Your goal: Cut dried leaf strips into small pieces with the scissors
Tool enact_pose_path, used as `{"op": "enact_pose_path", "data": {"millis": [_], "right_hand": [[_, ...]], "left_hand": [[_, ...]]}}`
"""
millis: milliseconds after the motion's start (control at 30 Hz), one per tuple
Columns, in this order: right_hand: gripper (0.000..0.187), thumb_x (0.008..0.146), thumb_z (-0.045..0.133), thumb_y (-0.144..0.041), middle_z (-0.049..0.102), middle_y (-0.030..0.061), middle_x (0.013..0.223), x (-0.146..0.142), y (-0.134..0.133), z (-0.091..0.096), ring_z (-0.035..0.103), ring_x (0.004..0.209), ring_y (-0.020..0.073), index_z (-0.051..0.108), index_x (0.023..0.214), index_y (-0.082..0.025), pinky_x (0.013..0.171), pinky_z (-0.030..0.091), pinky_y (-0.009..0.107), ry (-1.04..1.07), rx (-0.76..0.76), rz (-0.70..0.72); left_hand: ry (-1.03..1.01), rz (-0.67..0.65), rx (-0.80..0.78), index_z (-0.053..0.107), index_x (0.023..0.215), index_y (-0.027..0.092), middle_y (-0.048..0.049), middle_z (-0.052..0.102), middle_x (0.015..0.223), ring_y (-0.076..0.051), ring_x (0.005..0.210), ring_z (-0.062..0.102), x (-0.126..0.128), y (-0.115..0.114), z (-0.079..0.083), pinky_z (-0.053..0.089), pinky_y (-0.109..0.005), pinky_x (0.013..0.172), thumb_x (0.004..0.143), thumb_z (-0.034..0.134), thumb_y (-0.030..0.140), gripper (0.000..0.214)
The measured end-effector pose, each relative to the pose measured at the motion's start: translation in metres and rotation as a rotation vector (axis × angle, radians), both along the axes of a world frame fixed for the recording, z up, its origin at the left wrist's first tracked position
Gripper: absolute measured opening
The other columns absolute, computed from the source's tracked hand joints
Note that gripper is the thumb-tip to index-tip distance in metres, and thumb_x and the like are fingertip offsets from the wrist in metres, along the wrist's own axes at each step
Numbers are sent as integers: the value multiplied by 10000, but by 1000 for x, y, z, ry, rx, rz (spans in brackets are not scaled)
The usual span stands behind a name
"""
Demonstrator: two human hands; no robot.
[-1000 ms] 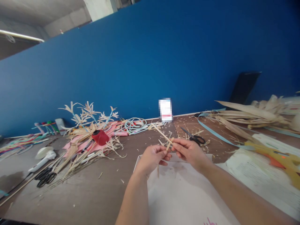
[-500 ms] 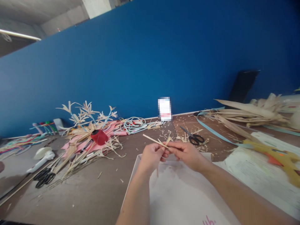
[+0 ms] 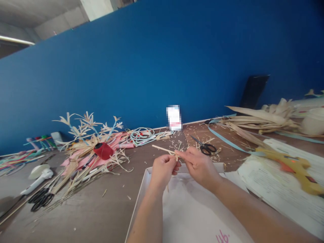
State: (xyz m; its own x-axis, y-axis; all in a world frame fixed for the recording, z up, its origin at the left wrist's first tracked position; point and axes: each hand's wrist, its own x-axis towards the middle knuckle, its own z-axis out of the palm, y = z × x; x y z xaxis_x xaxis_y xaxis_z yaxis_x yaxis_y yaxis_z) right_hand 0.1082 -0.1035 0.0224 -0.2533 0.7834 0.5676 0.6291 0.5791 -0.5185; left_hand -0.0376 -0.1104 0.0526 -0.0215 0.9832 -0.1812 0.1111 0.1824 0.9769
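Note:
Over the far edge of a white box lid [image 3: 144,189], my two hands meet around a thin pale stick [image 3: 161,148] with dried strips at its end. My left hand [image 3: 164,168] is closed, pinching the stick and strips between thumb and fingers. The index finger of my right hand [image 3: 199,165] reaches to the strips at the left fingertips, its other fingers curled. One narrow strip hangs below my left hand. Just beyond the right hand lie black-handled scissors [image 3: 208,149] among pale scraps.
At left are straw flowers [image 3: 87,121], a red thread spool [image 3: 103,151], more scissors [image 3: 42,199] and a white glue gun [image 3: 37,182]. Rightward lie dried husks [image 3: 255,123], blue ribbon [image 3: 227,140], papers [image 3: 268,185] and a yellow glue gun [image 3: 291,165]. A blue partition [image 3: 152,67] stands behind.
My right hand has shifted its grip, with the index finger now stretched over the strips near the left fingertips. The view has turned slightly rightward.

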Motion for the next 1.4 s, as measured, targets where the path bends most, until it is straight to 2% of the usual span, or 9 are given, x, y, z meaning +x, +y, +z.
{"op": "enact_pose_path", "data": {"millis": [133, 233, 367, 467, 600, 933, 1100, 1200, 1400], "right_hand": [[336, 844, 415, -225, 549, 34, 730, 16, 14, 5, 528, 646, 151, 634, 1096, -267, 619, 412, 269, 151, -69, -193], [348, 808, 484, -329, 592, 38, 756, 26, 21, 13, 507, 577, 137, 612, 1112, -217, 549, 406, 274, 415, -249, -276], [478, 797, 495, -409, 587, 19, 759, 20, 18, 20, 475, 515, 96, 468, 1243, -238, 454, 368, 225, 700, -613, 61], [464, 774, 539, -406, 559, -1, 682, 9, 12, 16, 445, 472, 81, 514, 1196, -213, 422, 324, 206, 603, -785, 252], [413, 795, 523, -393, 509, -28, 625, 3, 9, 8, 377, 453, 67, 553, 1168, -217, 421, 285, 198, 468, -845, 403], [373, 817, 491, -284, 571, 0, 720, 9, 15, 3, 420, 512, 79, 572, 1176, -219, 483, 365, 204, 413, -747, 406], [356, 844, 418, -182, 594, 29, 814, 4, 11, -1, 542, 707, 125, 603, 1137, -265, 671, 446, 251, 248, -385, 300], [439, 845, 369, -112, 569, 29, 817, -1, 7, -6, 547, 712, 123, 537, 1209, -292, 661, 444, 244, 121, -186, 214], [512, 816, 396, -75, 571, 31, 895, -4, 0, -11, 558, 737, 126, 474, 1258, -322, 665, 444, 234, -119, 6, 45]], "left_hand": [[-42, -35, -54, 644, 727, 101, -67, 636, 658, -84, 529, 532, 0, -2, 0, 423, -170, 456, 664, 555, 208, 153], [-85, -16, -93, 653, 778, 97, -80, 650, 715, -83, 550, 546, -1, -2, 0, 429, -167, 462, 694, 542, 233, 194], [-125, 21, -117, 648, 832, 98, -80, 651, 753, -74, 538, 542, -1, 1, -3, 435, -170, 460, 724, 536, 245, 214], [-111, 9, -83, 645, 840, 108, -65, 650, 736, -79, 534, 545, -2, 3, -6, 446, -179, 463, 726, 545, 228, 193], [8, 15, -14, 639, 789, 117, -35, 633, 638, -87, 509, 535, -1, 4, -10, 450, -187, 462, 717, 529, 164, 140], [155, -26, 95, 612, 723, 135, -43, 631, 666, -98, 532, 530, 0, 2, -13, 433, -188, 455, 738, 483, 238, 166], [224, 31, 133, 592, 663, 150, -12, 585, 595, -84, 462, 478, 1, 1, -11, 400, -187, 418, 723, 492, 285, 178], [189, 73, 102, 569, 642, 151, 3, 558, 566, -73, 433, 451, 1, 1, -7, 377, -179, 393, 712, 488, 279, 166], [117, 71, 83, 549, 628, 146, 13, 528, 550, -62, 431, 443, 2, 2, -6, 370, -164, 392, 692, 477, 236, 132]]}}
